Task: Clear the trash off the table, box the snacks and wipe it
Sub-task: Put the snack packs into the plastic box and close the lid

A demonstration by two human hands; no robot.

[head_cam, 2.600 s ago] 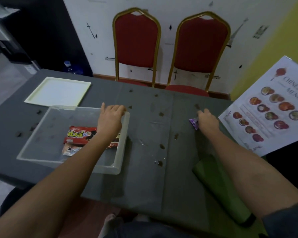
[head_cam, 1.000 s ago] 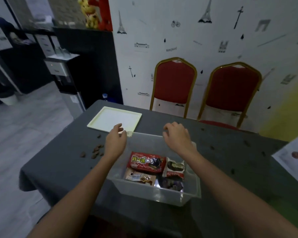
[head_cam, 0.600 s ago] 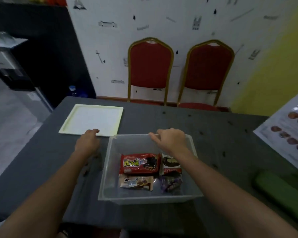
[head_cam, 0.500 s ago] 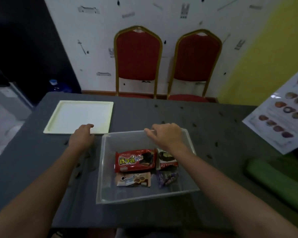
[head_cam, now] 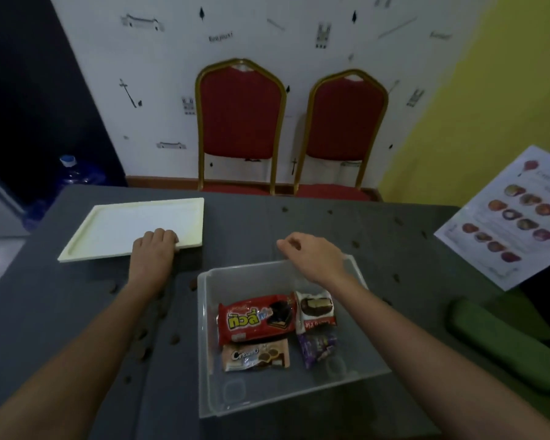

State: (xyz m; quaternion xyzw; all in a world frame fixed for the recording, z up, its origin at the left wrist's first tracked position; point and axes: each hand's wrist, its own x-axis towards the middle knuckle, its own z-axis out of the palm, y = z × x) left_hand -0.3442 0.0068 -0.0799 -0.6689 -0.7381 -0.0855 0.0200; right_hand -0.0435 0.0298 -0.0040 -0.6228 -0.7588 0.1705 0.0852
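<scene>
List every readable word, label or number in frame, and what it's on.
"Creamo": brown biscuit packet in the clear plastic box.
Yellow Thai lettering: red wafer packet.
White-and-red cake packet: red text, upside down, unreadable.
Purple candy packet: blurred.
Laminated menu sheet: too blurred.
Wall lettering: too small.

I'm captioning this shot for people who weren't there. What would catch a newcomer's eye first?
Probably the clear plastic box at the table's near edge, holding four snack packs, the red pack brightest. Next, the left hand grips the near edge of the cream lid at far left, while the right hand hovers over the box's far rim. Two red chairs stand behind.
</scene>
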